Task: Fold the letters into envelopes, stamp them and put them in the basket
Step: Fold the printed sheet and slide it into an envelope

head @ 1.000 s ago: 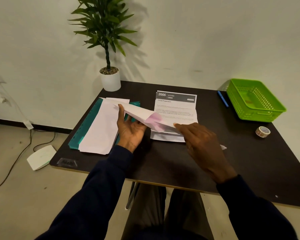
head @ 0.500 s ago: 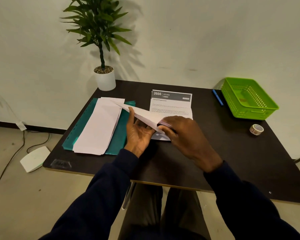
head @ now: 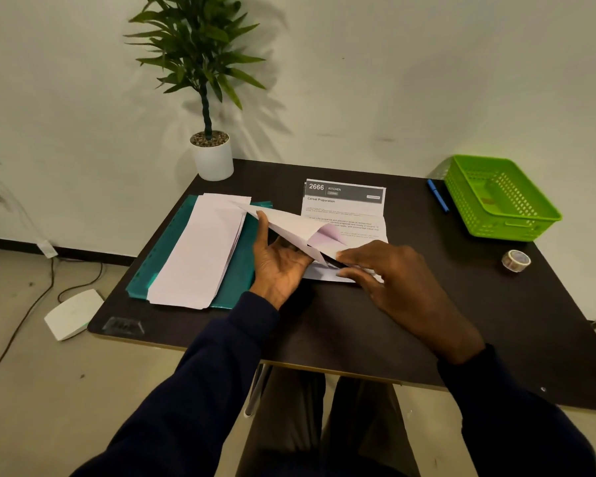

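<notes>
My left hand (head: 278, 261) holds a white envelope (head: 289, 227) tilted above the table, thumb on its upper side and fingers beneath. My right hand (head: 389, 277) pinches the envelope's near right end at its opening, where a pinkish flap shows. Beneath the hands lies a printed letter (head: 344, 204) headed "2666 KITCHEN", its lower part folded. A stack of white envelopes (head: 200, 253) rests on a teal folder (head: 159, 259) at the left. The green basket (head: 503, 222) stands at the table's back right. A small tape roll (head: 515, 260) lies in front of the basket.
A potted plant (head: 212, 156) stands at the back left corner of the dark table (head: 358, 325). A blue pen (head: 437, 195) lies left of the basket. A white box (head: 73, 313) and cables lie on the floor at the left.
My right hand has slid left along the envelope to its opening, closer to my left hand. The envelope stays tilted in my left hand.
</notes>
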